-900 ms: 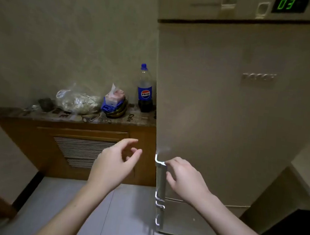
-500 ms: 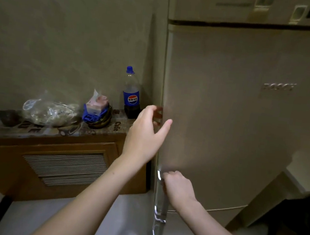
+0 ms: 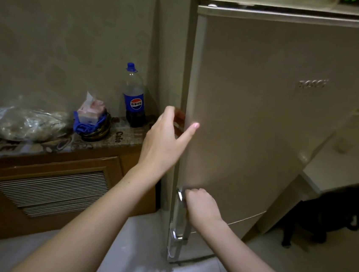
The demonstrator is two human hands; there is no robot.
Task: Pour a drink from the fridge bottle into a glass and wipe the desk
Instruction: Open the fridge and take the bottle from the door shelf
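Note:
A tall beige fridge (image 3: 264, 122) fills the right half of the view. Its upper door stands slightly ajar at the left edge. My right hand (image 3: 202, 207) is closed around the chrome door handle (image 3: 179, 215) low on that edge. My left hand (image 3: 167, 139) is higher up, fingers hooked behind the door's left edge and thumb on its front face. A cola bottle (image 3: 134, 100) with a blue cap and label stands on the low cabinet top left of the fridge, nearly empty, with dark liquid at the bottom. No glass is in view.
A low wooden cabinet (image 3: 53, 184) with a slatted vent stands against the wall on the left. On its patterned top lie a clear plastic bag (image 3: 25, 123) and a tissue pack in a dark bowl (image 3: 92, 120). A black cat (image 3: 329, 218) stands under the pale counter (image 3: 346, 166) at the right.
My left hand rose from mid-air to the fridge door's left edge and took hold. My right hand closed on the handle. The door has cracked open slightly and the view has moved closer.

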